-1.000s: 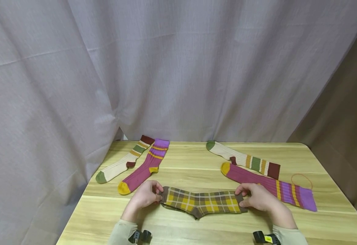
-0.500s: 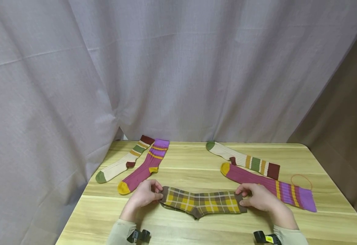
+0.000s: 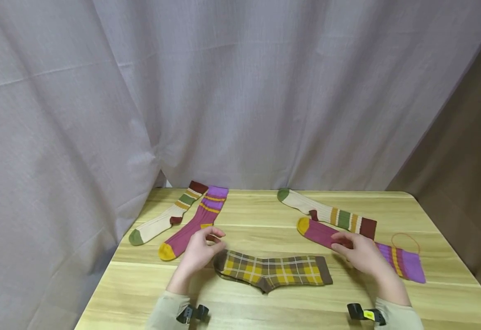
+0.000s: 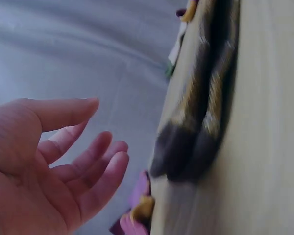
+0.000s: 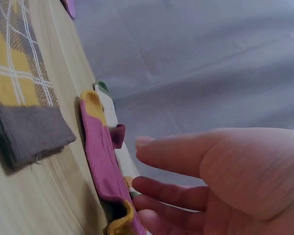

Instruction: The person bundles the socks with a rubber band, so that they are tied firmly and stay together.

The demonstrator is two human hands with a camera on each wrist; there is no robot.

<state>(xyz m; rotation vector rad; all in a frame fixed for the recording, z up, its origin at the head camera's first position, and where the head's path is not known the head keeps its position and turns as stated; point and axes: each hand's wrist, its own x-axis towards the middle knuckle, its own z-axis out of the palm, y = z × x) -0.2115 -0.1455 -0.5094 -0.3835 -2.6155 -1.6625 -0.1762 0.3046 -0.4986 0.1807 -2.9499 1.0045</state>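
Observation:
A brown and yellow plaid sock point(image 3: 273, 271) lies flat near the front middle of the table, and the left wrist view shows two layers at its toe end point(image 4: 186, 152). My left hand point(image 3: 201, 251) hovers just off that toe end, fingers loosely bent around nothing. Beyond the cuff, my right hand point(image 3: 362, 254) is raised over the magenta sock point(image 3: 316, 233) on the right, covering part of it in the head view. Its fingers hold nothing; the right wrist view has the plaid cuff point(image 5: 34, 134) apart from the hand.
On the left lie a cream striped sock point(image 3: 158, 225) and a magenta sock with a yellow toe point(image 3: 184, 236). Another cream striped sock point(image 3: 306, 201) lies at the back right, near a thin orange loop point(image 3: 405, 234). A grey curtain point(image 3: 240, 101) hangs behind the wooden table point(image 3: 248, 215).
Both hands have let go of the plaid sock's ends and lifted away, the right one moving outward to the right. The plaid sock stays in place.

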